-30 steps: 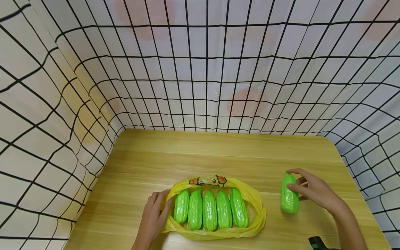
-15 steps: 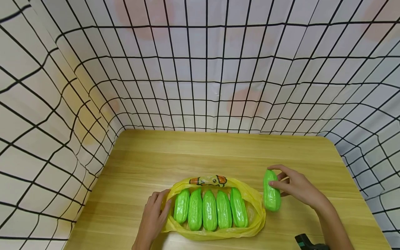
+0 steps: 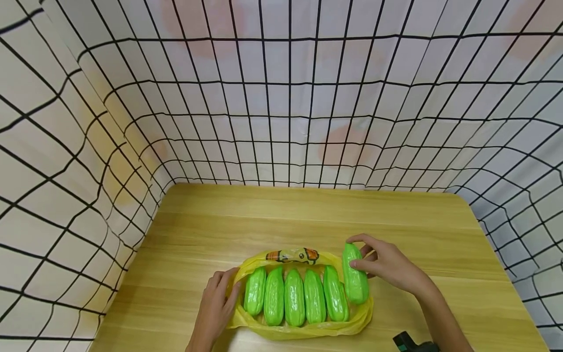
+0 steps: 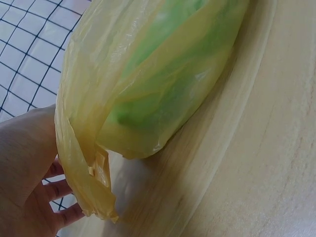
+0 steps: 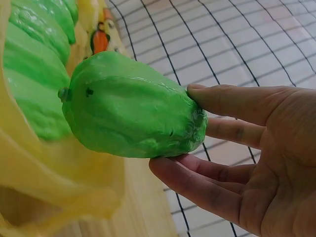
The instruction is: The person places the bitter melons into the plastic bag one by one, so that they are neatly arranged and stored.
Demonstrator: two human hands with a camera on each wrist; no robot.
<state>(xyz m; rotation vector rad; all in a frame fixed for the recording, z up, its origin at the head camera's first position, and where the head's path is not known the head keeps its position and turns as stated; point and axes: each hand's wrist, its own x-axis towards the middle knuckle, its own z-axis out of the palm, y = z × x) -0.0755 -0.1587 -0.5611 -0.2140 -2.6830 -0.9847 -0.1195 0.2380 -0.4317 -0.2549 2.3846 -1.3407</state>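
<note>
My right hand [image 3: 387,264] pinches a glossy bright-green gourd [image 3: 355,278] between thumb and fingers, over the right end of a yellow plastic bag [image 3: 308,333]. In the right wrist view the held gourd [image 5: 128,106] points its small stem nub at the bag's contents. Several similar green gourds [image 3: 294,297] lie side by side in the bag's wide mouth. At the bag's left end my left hand [image 3: 217,296] grips the rim, the thumb toward the opening. In the left wrist view the bag's film [image 4: 94,123] hides part of that hand.
The bag lies on a wood-grain table [image 3: 264,215]. Behind and beside the table hangs a white cloth with a black grid [image 3: 281,122]. A dark device [image 3: 411,342] sits near the right forearm. An orange print [image 3: 290,255] marks the bag's far rim.
My right hand has carried its gourd leftward, from the table's right side to over the bag's right end. The left hand and the gourds in the bag have stayed put.
</note>
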